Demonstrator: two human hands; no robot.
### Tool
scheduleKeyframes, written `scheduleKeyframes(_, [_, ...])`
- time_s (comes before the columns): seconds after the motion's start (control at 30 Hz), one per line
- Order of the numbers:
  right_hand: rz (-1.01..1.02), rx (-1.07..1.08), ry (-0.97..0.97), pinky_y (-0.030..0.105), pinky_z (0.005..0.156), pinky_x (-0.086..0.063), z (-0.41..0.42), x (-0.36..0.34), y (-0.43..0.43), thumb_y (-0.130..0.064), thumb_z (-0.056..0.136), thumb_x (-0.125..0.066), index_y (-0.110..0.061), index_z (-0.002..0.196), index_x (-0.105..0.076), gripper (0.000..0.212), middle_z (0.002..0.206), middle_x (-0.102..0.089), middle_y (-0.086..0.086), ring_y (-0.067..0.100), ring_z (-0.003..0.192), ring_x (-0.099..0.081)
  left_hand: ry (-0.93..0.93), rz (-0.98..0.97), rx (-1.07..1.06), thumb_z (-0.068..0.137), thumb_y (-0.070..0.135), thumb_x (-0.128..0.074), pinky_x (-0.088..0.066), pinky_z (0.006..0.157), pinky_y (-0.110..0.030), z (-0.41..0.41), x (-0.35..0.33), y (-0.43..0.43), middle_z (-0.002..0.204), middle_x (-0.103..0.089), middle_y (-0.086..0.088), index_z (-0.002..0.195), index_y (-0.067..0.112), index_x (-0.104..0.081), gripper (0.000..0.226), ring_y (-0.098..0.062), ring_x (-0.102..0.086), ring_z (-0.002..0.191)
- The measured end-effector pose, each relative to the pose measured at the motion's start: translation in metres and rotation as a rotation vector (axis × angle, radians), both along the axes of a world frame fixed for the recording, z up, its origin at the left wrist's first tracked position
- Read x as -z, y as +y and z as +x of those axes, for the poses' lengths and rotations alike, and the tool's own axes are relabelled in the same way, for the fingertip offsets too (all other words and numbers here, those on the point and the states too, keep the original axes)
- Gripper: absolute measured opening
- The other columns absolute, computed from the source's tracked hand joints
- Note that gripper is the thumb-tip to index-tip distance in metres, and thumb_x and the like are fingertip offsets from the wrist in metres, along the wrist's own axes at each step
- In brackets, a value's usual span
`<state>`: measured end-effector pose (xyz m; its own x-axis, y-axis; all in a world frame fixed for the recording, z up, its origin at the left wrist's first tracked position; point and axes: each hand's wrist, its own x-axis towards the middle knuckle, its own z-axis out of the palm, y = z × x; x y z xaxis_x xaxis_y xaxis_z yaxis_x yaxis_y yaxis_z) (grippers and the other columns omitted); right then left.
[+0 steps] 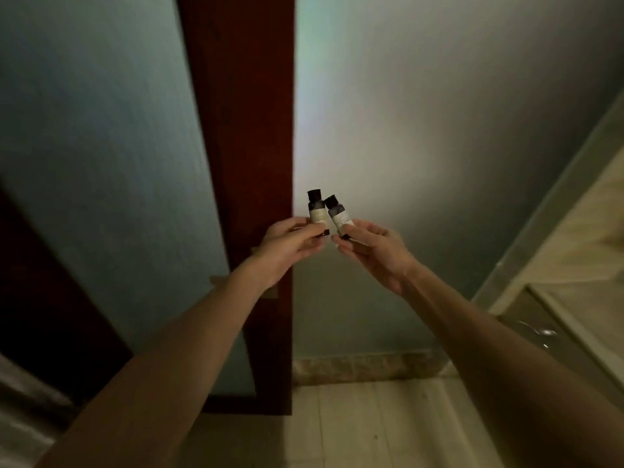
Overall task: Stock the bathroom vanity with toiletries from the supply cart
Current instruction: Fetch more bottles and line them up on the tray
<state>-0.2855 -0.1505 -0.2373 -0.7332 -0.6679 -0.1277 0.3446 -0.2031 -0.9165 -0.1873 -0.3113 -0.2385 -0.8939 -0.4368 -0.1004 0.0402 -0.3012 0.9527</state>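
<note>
Extending both forearms forward and upward, the person holds two small bottles side by side in mid-air. The left hand [287, 246] pinches the base of the left bottle [316, 211] between thumb and curled fingers and keeps it upright. The right hand [374, 251] grips the right bottle [338, 216] likewise, tilted so that its cap leans toward its neighbour — the two appear to touch. Behind them stand a dark red door frame [243, 113] and a pale wall [439, 130], with open air around both hands. The vanity counter [574, 238] runs along the right edge of view, well apart from the bottles. Each bottle has a dark cap, a greyish upper body and a pale label — its text is illegible.
</note>
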Motion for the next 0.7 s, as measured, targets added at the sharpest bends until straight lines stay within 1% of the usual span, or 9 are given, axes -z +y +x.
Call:
scheduleKeyframes(0.07, [0.032, 0.067, 0.004, 0.032, 0.091, -0.057, -0.015, 0.004, 0.038, -0.012, 0.090, -0.072, -0.010, 0.109, -0.070, 0.020, 0.100, -0.072, 0.008, 0.019, 0.089, -0.072, -0.018, 0.009, 0.047, 0.091, 0.003, -0.071, -0.059, 0.069, -0.023, -0.021, 0.000, 0.030, 0.091, -0.075, -0.009, 0.106, 0.004, -0.066, 0.016, -0.014, -0.073, 0.074])
scheduleKeyframes(0.13, [0.063, 0.148, 0.018, 0.032, 0.093, -0.052, -0.029, 0.008, 0.072, -0.016, 0.089, -0.074, -0.010, 0.114, -0.071, 0.026, 0.098, -0.070, 0.005, 0.015, 0.088, -0.066, -0.048, 0.000, 0.082, 0.090, 0.003, -0.072, -0.060, 0.069, -0.023, -0.043, -0.001, 0.055, 0.094, -0.076, -0.010, 0.107, 0.005, -0.066, 0.018, -0.016, -0.073, 0.076])
scheduleKeyframes(0.17, [0.072, 0.191, 0.021, 0.030, 0.091, -0.051, -0.035, 0.010, 0.087, -0.017, 0.089, -0.074, -0.008, 0.118, -0.070, 0.030, 0.098, -0.069, 0.004, 0.013, 0.088, -0.063, -0.062, -0.005, 0.102, 0.090, 0.004, -0.073, -0.061, 0.070, -0.025, -0.054, -0.001, 0.066, 0.096, -0.075, -0.011, 0.108, 0.005, -0.066, 0.020, -0.017, -0.073, 0.078])
scheduleKeyframes(0.23, [0.067, 0.276, 0.017, 0.026, 0.081, -0.047, -0.046, 0.015, 0.117, -0.015, 0.088, -0.075, -0.005, 0.120, -0.070, 0.033, 0.095, -0.068, 0.002, 0.010, 0.083, -0.059, -0.084, -0.018, 0.158, 0.089, 0.004, -0.074, -0.062, 0.073, -0.026, -0.078, 0.001, 0.086, 0.100, -0.075, -0.012, 0.112, 0.006, -0.066, 0.025, -0.019, -0.072, 0.081])
scheduleKeyframes(0.3, [0.044, 0.364, 0.006, 0.022, 0.072, -0.046, -0.059, 0.021, 0.146, -0.010, 0.088, -0.074, -0.004, 0.116, -0.071, 0.029, 0.089, -0.069, 0.002, 0.008, 0.076, -0.058, -0.101, -0.042, 0.237, 0.089, 0.007, -0.075, -0.061, 0.074, -0.026, -0.104, 0.006, 0.109, 0.100, -0.076, -0.011, 0.115, 0.007, -0.065, 0.028, -0.018, -0.073, 0.082])
scheduleKeyframes(0.4, [0.025, 0.492, -0.022, 0.019, 0.068, -0.052, -0.079, 0.029, 0.191, -0.006, 0.088, -0.073, -0.006, 0.106, -0.073, 0.018, 0.087, -0.071, 0.004, 0.008, 0.075, -0.063, -0.101, -0.044, 0.379, 0.090, 0.010, -0.074, -0.059, 0.072, -0.023, -0.142, 0.016, 0.146, 0.100, -0.077, -0.009, 0.110, 0.010, -0.067, 0.021, -0.017, -0.074, 0.084])
scheduleKeyframes(0.5, [0.023, 0.597, -0.035, 0.018, 0.067, -0.054, -0.097, 0.033, 0.230, -0.005, 0.088, -0.074, -0.007, 0.100, -0.073, 0.013, 0.086, -0.073, 0.003, 0.009, 0.075, -0.066, -0.100, -0.036, 0.482, 0.089, 0.008, -0.075, -0.059, 0.072, -0.022, -0.182, 0.024, 0.186, 0.104, -0.076, -0.013, 0.106, 0.008, -0.069, 0.018, -0.019, -0.073, 0.088])
scheduleKeyframes(0.57, [0.018, 0.670, -0.043, 0.019, 0.069, -0.055, -0.111, 0.032, 0.254, -0.003, 0.087, -0.074, -0.005, 0.098, -0.072, 0.011, 0.086, -0.073, 0.005, 0.010, 0.075, -0.066, -0.098, -0.037, 0.548, 0.088, 0.008, -0.076, -0.060, 0.074, -0.024, -0.213, 0.027, 0.212, 0.105, -0.076, -0.014, 0.105, 0.007, -0.070, 0.019, -0.020, -0.073, 0.090])
scheduleKeyframes(0.7, [0.002, 0.778, -0.041, 0.024, 0.079, -0.058, -0.145, 0.025, 0.296, -0.003, 0.087, -0.073, -0.001, 0.105, -0.069, 0.018, 0.092, -0.074, 0.009, 0.012, 0.079, -0.069, -0.077, -0.054, 0.730, 0.087, 0.010, -0.077, -0.060, 0.082, -0.028, -0.275, 0.028, 0.259, 0.104, -0.077, -0.013, 0.112, 0.004, -0.070, 0.026, -0.021, -0.074, 0.093])
